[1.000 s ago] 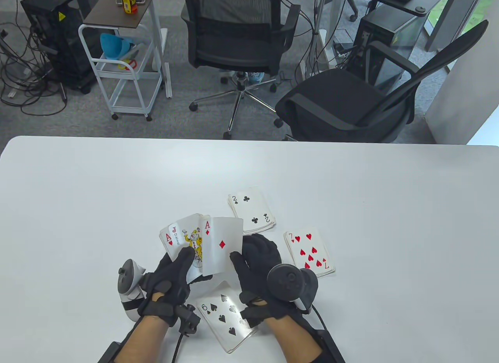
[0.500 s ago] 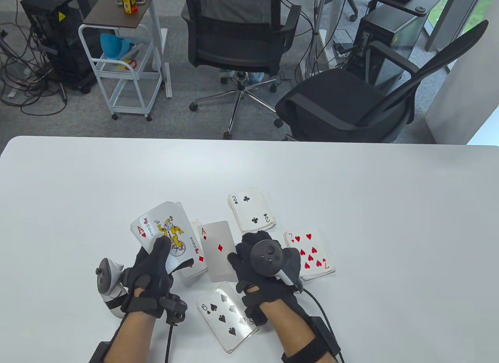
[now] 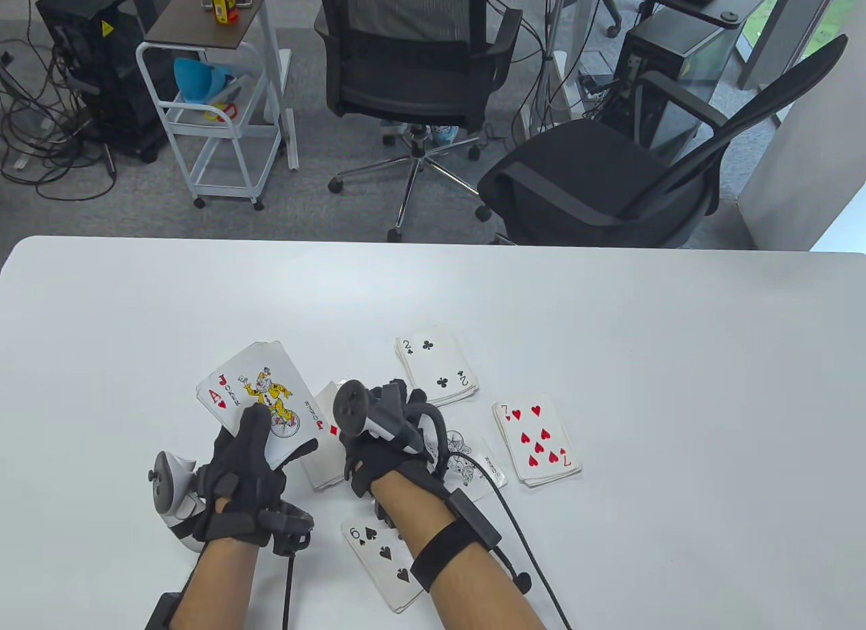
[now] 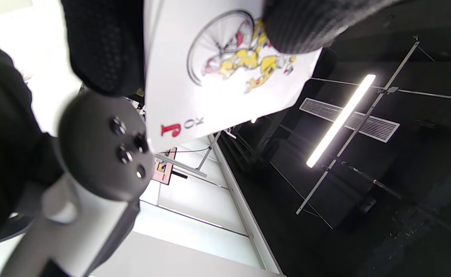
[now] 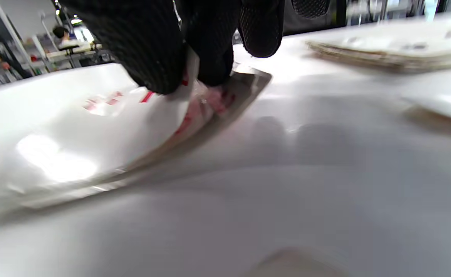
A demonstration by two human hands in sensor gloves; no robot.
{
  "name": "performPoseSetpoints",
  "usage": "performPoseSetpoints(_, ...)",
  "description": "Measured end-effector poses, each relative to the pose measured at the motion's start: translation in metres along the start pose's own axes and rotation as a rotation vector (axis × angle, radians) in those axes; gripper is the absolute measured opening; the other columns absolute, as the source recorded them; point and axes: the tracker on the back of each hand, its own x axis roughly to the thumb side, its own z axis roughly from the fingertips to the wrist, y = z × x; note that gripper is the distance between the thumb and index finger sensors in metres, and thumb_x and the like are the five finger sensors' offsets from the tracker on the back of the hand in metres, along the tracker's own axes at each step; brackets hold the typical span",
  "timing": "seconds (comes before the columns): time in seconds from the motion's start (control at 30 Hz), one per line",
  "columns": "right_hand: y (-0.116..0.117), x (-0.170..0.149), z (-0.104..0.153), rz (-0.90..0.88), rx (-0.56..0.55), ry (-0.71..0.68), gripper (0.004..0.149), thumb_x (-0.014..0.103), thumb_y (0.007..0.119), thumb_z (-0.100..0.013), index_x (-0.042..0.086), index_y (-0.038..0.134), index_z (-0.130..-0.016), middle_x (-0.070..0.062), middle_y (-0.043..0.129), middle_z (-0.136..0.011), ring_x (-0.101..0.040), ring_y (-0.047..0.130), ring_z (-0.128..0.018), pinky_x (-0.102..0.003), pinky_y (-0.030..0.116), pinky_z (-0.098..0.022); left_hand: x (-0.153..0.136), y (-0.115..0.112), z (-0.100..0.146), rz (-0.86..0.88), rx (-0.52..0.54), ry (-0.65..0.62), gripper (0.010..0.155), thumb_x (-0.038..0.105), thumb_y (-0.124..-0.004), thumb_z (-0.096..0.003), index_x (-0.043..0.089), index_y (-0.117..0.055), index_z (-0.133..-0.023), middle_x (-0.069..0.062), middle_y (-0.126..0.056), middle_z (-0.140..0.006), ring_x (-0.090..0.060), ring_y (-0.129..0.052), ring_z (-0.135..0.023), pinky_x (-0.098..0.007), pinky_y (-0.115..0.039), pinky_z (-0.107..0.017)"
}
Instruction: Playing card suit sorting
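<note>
Left hand (image 3: 247, 464) in a black sensor glove sits at the table's near-left, thumb curled over a small fan of held cards (image 3: 254, 400): colour joker on top, red ace of hearts peeking out behind it; the left wrist view shows thumb and fingers clamped on that joker (image 4: 225, 73). Right hand (image 3: 385, 447), black-gloved with a dark tracker on its back, is rolled over to the left with fingertips down on the diamonds pile (image 3: 328, 454), pinching the top card's edge against the pile per the right wrist view (image 5: 94, 130); that card's face is too blurred to read. Surface: white rounded table (image 3: 609, 319). On it, largest to smallest as exposed: clubs pile topped by the 2 (image 3: 436, 365), hearts pile topped by the 7 (image 3: 538, 439), spades pile topped by a 6 (image 3: 385, 562) partly under the right forearm, and a black-and-white joker card (image 3: 473, 464) lying just right of the right hand. Room behind: two black mesh office chairs (image 3: 609, 176), white wheeled cart (image 3: 216, 109), grey carpet, PC towers, cables. Versus 0.5 s ago: the ace of diamonds went from mid-air in the right hand down onto the diamonds pile, the hand rotated left, exposing the second joker; the left hand drifted left with its fan.
</note>
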Motion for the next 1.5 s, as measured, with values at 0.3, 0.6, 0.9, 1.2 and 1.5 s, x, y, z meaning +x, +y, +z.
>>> performPoseSetpoints(0.3, -0.031, -0.047, 0.04, -0.235, -0.205, -0.036, 0.046, 0.048, 0.085, -0.055, 0.009, 0.081, -0.079, -0.023, 0.057, -0.107, -0.055, 0.034, -0.102, -0.075, 0.028, -0.066, -0.005, -0.007, 0.002, -0.026, -0.024, 0.018, 0.051, 0.051, -0.076, -0.0583, 0.025, -0.068, -0.101, 0.002, -0.088, -0.095, -0.027, -0.098, -0.079, -0.04, -0.093, -0.05)
performPoseSetpoints(0.6, -0.044, -0.106, 0.101, -0.497, -0.448, -0.054, 0.046, 0.048, 0.078, -0.057, 0.008, 0.083, -0.079, -0.024, 0.059, -0.106, -0.056, 0.036, -0.102, -0.076, 0.028, -0.065, -0.029, -0.028, 0.005, -0.134, -0.111, 0.109, 0.051, 0.051, -0.076, -0.0583, 0.024, -0.069, -0.102, 0.001, -0.088, -0.095, -0.027, -0.098, -0.078, -0.04, -0.093, -0.05)
performPoseSetpoints(0.9, -0.045, -0.114, 0.114, -0.657, -0.556, -0.133, 0.047, 0.048, 0.076, -0.057, 0.009, 0.083, -0.081, -0.022, 0.062, -0.105, -0.055, 0.041, -0.101, -0.075, 0.03, -0.065, -0.044, -0.032, 0.007, -0.227, -0.153, 0.182, 0.051, 0.05, -0.076, -0.0583, 0.024, -0.069, -0.102, 0.0, -0.088, -0.095, -0.028, -0.098, -0.078, -0.04, -0.093, -0.05)
performPoseSetpoints(1.2, -0.038, -0.097, 0.115, -0.616, -0.481, -0.177, 0.051, 0.05, 0.077, -0.057, 0.009, 0.079, -0.086, -0.023, 0.059, -0.107, -0.055, 0.04, -0.101, -0.075, 0.03, -0.065, -0.051, -0.039, 0.01, -0.266, -0.186, 0.2, 0.051, 0.05, -0.077, -0.058, 0.024, -0.069, -0.101, 0.001, -0.088, -0.095, -0.028, -0.099, -0.078, -0.041, -0.093, -0.05)
performPoseSetpoints(1.5, -0.026, -0.079, 0.112, -0.555, -0.362, -0.216, 0.059, 0.055, 0.08, -0.055, 0.008, 0.071, -0.09, -0.024, 0.054, -0.109, -0.055, 0.037, -0.102, -0.076, 0.03, -0.066, -0.059, -0.041, 0.01, -0.22, -0.207, 0.243, 0.05, 0.047, -0.081, -0.0575, 0.025, -0.07, -0.101, 0.001, -0.089, -0.094, -0.027, -0.1, -0.078, -0.04, -0.094, -0.05)
